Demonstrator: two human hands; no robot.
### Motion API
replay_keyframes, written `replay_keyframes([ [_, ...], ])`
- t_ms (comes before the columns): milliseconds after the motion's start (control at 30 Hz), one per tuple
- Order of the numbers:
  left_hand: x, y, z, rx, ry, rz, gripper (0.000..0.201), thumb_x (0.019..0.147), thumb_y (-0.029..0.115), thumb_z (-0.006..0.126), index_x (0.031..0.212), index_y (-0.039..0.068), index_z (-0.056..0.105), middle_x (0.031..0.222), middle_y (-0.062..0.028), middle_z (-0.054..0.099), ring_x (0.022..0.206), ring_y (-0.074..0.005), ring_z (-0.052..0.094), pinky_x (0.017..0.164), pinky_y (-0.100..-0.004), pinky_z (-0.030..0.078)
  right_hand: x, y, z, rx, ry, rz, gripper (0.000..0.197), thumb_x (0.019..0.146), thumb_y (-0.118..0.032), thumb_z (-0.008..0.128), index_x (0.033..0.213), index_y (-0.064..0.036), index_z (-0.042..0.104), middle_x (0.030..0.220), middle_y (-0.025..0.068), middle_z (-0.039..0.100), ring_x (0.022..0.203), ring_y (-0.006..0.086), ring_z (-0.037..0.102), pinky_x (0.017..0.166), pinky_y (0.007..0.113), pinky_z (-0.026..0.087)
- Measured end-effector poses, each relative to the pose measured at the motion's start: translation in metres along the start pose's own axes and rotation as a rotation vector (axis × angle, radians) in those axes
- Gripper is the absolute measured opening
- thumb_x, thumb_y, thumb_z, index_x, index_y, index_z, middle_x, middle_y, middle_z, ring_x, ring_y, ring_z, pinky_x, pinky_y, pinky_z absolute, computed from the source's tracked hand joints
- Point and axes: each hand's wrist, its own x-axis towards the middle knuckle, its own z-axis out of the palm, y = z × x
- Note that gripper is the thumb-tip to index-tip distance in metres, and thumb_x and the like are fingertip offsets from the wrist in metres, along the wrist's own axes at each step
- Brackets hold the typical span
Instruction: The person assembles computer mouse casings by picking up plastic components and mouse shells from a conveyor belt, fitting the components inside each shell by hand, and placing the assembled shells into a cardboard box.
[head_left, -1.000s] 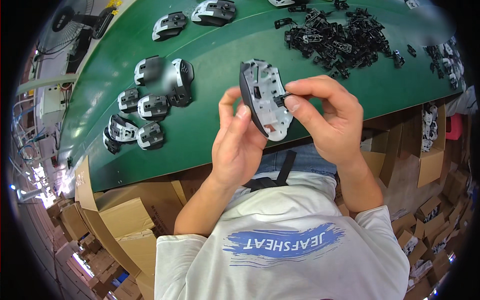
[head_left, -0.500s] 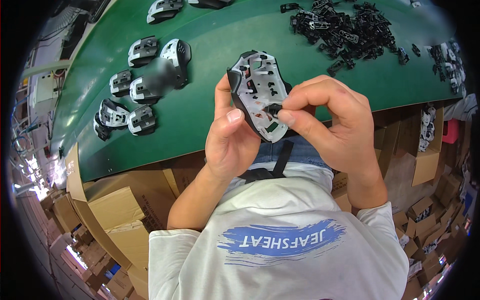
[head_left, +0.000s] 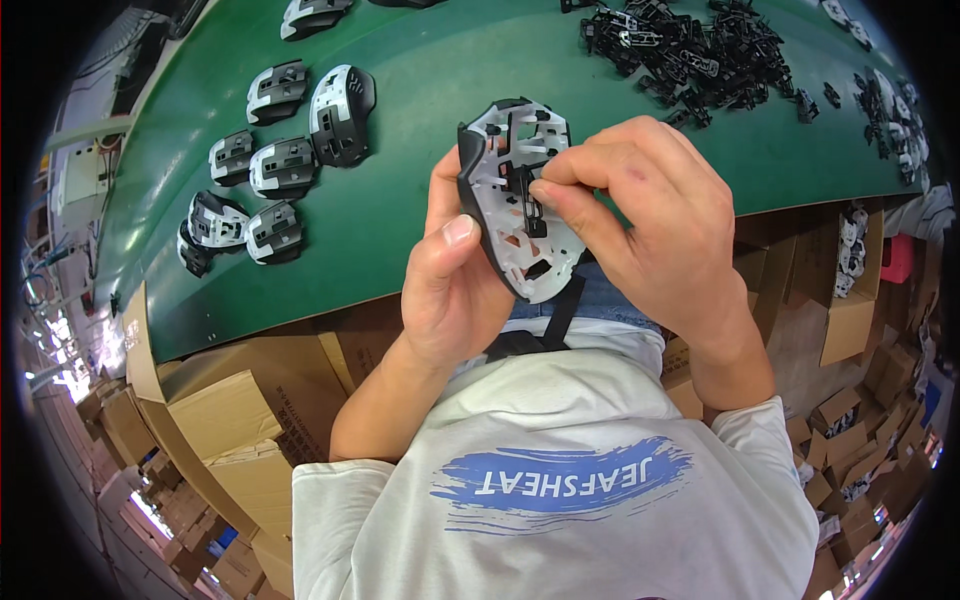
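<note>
My left hand (head_left: 448, 285) holds a white and black computer mouse shell (head_left: 558, 265) by its left edge, thumb in front and fingers behind. The hollow inside with its posts and cut-outs faces up at me. Between the thumb and forefinger of my right hand (head_left: 655, 225) is a small long black plastic part (head_left: 535, 212). It lies lengthwise over the middle of the shell's inside; whether it is seated there I cannot tell. The tips of the left fingers are hidden behind the shell.
On the green table (head_left: 440, 110) several assembled mouse shells (head_left: 284, 168) sit at the left. A heap of small black plastic parts (head_left: 690, 60) lies at the far right, with white parts (head_left: 900, 135) beyond it. Cardboard boxes (head_left: 235, 415) stand below the table's near edge.
The black part has moved from the shell's near end up to its middle and now lies lengthwise. My right hand went along with it, up and slightly left.
</note>
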Motion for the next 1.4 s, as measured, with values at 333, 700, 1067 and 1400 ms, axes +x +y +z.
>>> replay_keyframes([
  [333,-0.001,0.008,0.002,0.019,-0.019,-0.158,0.066,0.108,0.038,0.051,0.161,0.006,0.026,0.151,-0.0116,0.052,0.139,-0.0195,0.053,0.116,-0.0400,0.044,-0.016,0.005,0.010,-0.191,0.092,-0.189,0.021,0.078,-0.010,0.085,0.093,-0.0112,0.070,0.086,0.0015,0.064,0.072,0.0207,0.061,0.064,0.035,0.044],
  [700,-0.007,0.001,0.004,0.084,0.045,-0.225,0.064,0.109,0.038,0.050,0.160,0.005,0.028,0.146,-0.0112,0.055,0.133,-0.0185,0.058,0.109,-0.0380,0.051,-0.023,0.004,0.003,-0.060,-0.075,-0.023,0.018,0.079,-0.008,0.085,0.090,-0.0103,0.071,0.085,0.0017,0.066,0.073,0.0216,0.064,0.067,0.036,0.049],
  [1067,-0.008,-0.006,0.010,0.091,0.066,-0.198,0.063,0.109,0.035,0.050,0.161,0.004,0.029,0.146,-0.0100,0.055,0.134,-0.0164,0.056,0.113,-0.0351,0.047,-0.032,0.007,0.005,-0.153,-0.027,-0.045,0.020,0.078,-0.009,0.086,0.093,-0.0116,0.073,0.085,-0.0001,0.067,0.075,0.0215,0.065,0.072,0.034,0.049],
  [1400,-0.005,0.000,0.011,-0.051,-0.039,-0.247,0.061,0.109,0.038,0.046,0.158,0.004,0.033,0.151,-0.0136,0.052,0.135,-0.0216,0.057,0.113,-0.0403,0.050,-0.036,0.006,-0.006,0.581,-0.098,0.502,0.054,0.093,-0.001,0.080,0.143,0.0004,0.061,0.128,0.0079,0.066,0.119,0.0169,0.064,0.106,0.033,0.050],
])
